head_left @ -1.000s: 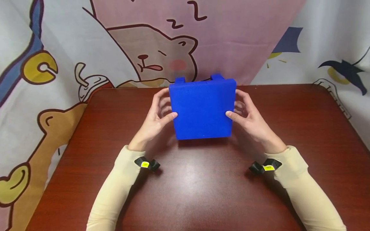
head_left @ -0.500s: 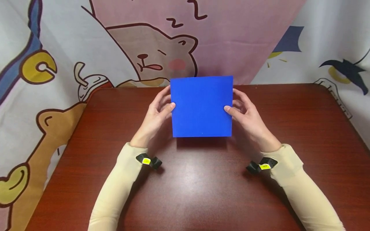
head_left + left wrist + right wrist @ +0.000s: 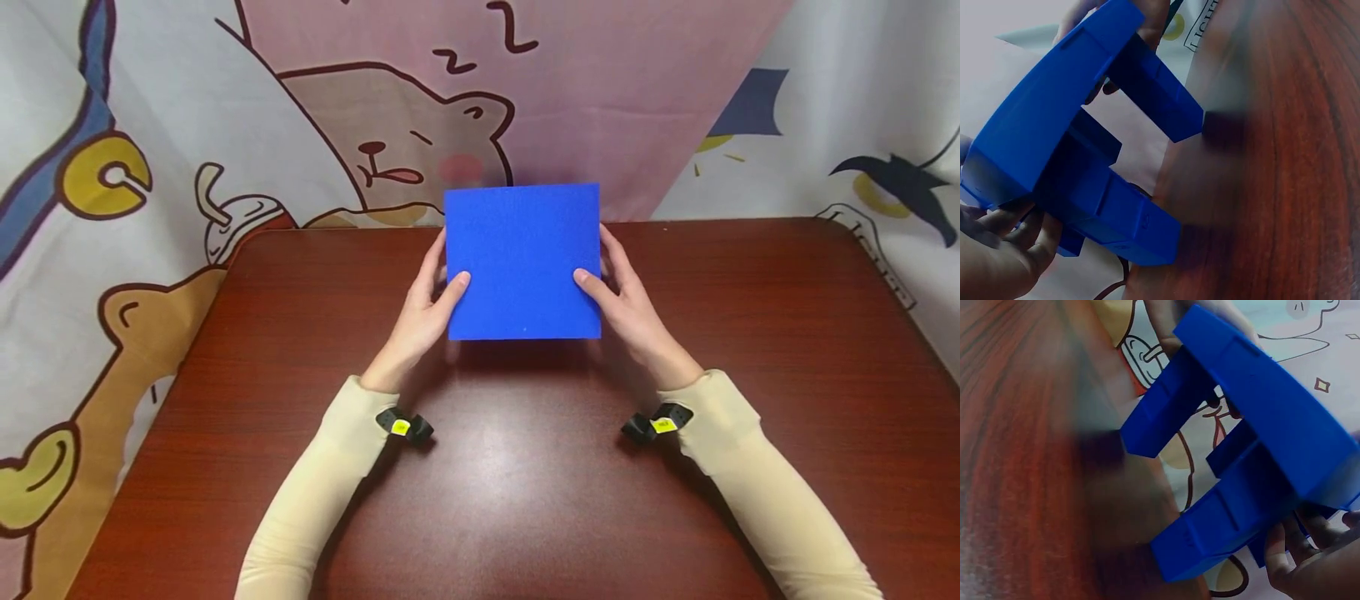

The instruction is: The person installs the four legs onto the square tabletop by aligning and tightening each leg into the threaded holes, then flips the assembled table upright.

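Note:
A small blue stool with a square flat top is between my two hands in the head view, its legs hidden below. My left hand grips its left edge, thumb on top and fingers beneath. On the opposite edge my right hand holds it the same way. From the left wrist view, the stool's legs point down at the tabletop, their ends beside dark reflections. The right wrist view shows the same legs; whether they touch the wood cannot be told.
A reddish-brown glossy table spreads beneath the hands. Behind it hangs a cloth printed with a sleeping bear and other cartoon figures. Black wrist devices with yellow labels sit at both cuffs.
The stool has tilted so that its top faces the camera and its back legs have gone from sight. It has shifted slightly away, and both hands have come inward.

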`<action>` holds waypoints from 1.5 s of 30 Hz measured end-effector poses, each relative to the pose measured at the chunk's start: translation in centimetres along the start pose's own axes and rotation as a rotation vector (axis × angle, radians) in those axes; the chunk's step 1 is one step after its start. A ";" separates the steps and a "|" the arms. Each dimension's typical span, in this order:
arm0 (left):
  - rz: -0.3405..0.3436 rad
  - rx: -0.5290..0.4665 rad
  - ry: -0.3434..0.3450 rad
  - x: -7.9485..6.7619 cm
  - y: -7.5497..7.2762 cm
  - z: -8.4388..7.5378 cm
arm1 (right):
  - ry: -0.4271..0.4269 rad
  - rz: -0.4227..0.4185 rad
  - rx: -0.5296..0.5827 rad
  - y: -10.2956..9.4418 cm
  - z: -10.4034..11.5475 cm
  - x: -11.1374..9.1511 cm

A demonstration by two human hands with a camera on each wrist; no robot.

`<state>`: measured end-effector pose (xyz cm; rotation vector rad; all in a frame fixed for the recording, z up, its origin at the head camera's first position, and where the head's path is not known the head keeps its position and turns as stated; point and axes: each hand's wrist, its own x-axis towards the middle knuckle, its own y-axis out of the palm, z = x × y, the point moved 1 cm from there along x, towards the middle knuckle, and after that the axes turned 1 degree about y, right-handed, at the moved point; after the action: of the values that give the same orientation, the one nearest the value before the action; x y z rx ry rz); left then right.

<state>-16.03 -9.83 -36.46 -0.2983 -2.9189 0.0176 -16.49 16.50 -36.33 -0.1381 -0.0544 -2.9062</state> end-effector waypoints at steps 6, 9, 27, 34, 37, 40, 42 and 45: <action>0.003 -0.032 -0.026 0.0 0.1 0.4 | 0.015 0.040 -0.010 -0.1 -1.0 0.0; -0.001 -0.048 -0.026 0.1 0.0 0.6 | 0.014 0.034 -0.017 -0.2 -1.2 0.2; -0.008 -0.281 -0.085 2.4 -0.7 1.4 | 0.094 0.028 0.296 -0.5 -1.4 2.8; -0.035 -0.345 -0.123 3.4 -0.7 1.6 | 0.133 0.020 0.380 -0.4 -1.6 4.0; -0.047 -0.376 -0.141 3.7 -0.7 1.6 | 0.136 0.017 0.394 -0.4 -1.6 4.2; -0.061 -0.411 -0.166 3.9 -0.6 1.6 | 0.143 0.014 0.430 -0.3 -1.6 4.4; -0.070 -0.437 -0.182 4.0 -0.7 1.7 | 0.158 0.010 0.449 -0.2 -1.6 4.4; -0.076 -0.468 -0.195 4.0 -0.7 1.8 | 0.174 0.004 0.476 0.0 -1.5 4.3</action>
<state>-20.38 -9.70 -37.42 -0.2671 -3.0911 -0.6909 -20.80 15.49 -37.45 0.1944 -0.7033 -2.7943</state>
